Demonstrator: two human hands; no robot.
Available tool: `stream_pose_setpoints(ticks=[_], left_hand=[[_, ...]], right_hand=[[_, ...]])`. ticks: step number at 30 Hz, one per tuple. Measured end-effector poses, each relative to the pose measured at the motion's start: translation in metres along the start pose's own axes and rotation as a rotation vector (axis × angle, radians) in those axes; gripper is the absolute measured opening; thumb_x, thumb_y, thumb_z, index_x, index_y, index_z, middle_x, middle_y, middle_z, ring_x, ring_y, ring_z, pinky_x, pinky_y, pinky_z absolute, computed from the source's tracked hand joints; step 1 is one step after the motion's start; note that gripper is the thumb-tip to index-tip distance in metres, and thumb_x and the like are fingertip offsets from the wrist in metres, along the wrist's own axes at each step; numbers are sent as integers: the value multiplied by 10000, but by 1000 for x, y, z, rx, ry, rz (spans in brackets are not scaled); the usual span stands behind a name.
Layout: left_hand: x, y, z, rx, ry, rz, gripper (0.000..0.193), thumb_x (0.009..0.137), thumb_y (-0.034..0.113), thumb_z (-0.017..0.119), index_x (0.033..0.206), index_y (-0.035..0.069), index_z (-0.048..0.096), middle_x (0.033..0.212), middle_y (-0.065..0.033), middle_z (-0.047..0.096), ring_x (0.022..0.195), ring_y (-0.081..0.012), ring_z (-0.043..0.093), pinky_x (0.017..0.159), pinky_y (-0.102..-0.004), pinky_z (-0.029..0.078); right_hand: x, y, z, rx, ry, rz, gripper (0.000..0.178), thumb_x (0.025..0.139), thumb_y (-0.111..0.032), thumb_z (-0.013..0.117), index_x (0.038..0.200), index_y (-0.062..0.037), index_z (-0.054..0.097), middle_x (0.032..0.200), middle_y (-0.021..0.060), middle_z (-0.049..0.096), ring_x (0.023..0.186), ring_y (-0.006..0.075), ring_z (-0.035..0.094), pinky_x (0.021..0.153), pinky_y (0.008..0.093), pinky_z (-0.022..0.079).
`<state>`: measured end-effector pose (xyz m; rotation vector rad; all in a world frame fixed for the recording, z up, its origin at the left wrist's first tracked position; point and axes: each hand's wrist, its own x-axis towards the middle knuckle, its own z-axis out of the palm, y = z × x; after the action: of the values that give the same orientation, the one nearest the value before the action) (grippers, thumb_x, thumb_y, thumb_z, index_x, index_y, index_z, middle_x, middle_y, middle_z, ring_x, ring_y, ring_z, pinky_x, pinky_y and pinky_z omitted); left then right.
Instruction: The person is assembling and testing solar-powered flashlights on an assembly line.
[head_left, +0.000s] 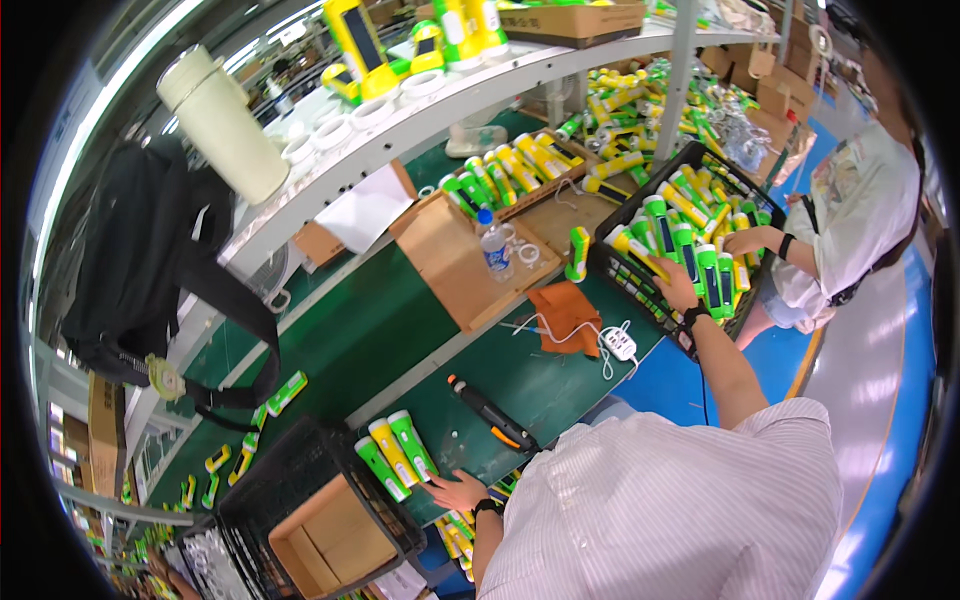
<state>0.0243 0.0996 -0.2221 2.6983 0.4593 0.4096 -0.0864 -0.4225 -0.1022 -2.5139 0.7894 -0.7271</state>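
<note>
My right hand (679, 287) is closed round a yellow flashlight (637, 248) at the near-left side of a black crate (600, 262). That crate holds many green and yellow flashlights. On the green bench, my left hand (459, 493) lies with fingers stretched out, its fingertips at the lower end of a green flashlight (410, 440). Beside that one lie a yellow flashlight (392, 450) and another green flashlight (380, 469), side by side. A single green flashlight (578, 253) stands on the bench left of the crate.
A co-worker's hand (748, 240) reaches into the crate from the right. A black-and-orange power screwdriver (490, 413), white power strip (619, 343), orange cloth (563, 315) and water bottle (495, 250) occupy the bench. At lower left sits a black crate (285, 450) with a cardboard box (335, 540).
</note>
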Motion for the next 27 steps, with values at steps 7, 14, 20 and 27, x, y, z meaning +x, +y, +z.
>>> stream_pose_setpoints(ticks=[7, 14, 20, 27], left_hand=[[-4, -11, 2, 2, -10, 16, 637, 732, 178, 563, 1319, 67, 343, 1341, -203, 330, 1188, -350, 374, 980, -474, 262], [-10, -27, 12, 99, -6, 67, 621, 836, 428, 491, 1324, 72, 346, 1369, -181, 301, 1171, -372, 386, 965, -493, 293], [-2, -25, 34, 48, 60, 118, 604, 843, 430, 453, 1311, 60, 365, 1324, -181, 369, 1123, -371, 430, 933, -477, 328], [-1, -21, 35, -5, 2, 215, 610, 787, 319, 517, 1314, 58, 356, 1328, -196, 356, 1158, -364, 398, 956, -453, 307]], right_hand=[[2, 12, 26, -345, -20, 75, 410, 845, -288, 487, 1252, -253, 457, 1206, 83, 508, 1033, 301, 501, 878, 451, 394], [15, -23, 18, -519, -191, 344, 498, 863, -266, 442, 1340, -337, 317, 1397, 27, 310, 1264, 303, 287, 959, 689, 139], [12, -26, 44, -469, -142, 328, 597, 828, -432, 469, 1371, -286, 265, 1424, 56, 254, 1267, 287, 303, 963, 684, 142], [9, -9, 21, -272, -172, 256, 612, 847, -419, 453, 1386, -249, 219, 1403, 30, 302, 1248, 252, 340, 973, 648, 196]])
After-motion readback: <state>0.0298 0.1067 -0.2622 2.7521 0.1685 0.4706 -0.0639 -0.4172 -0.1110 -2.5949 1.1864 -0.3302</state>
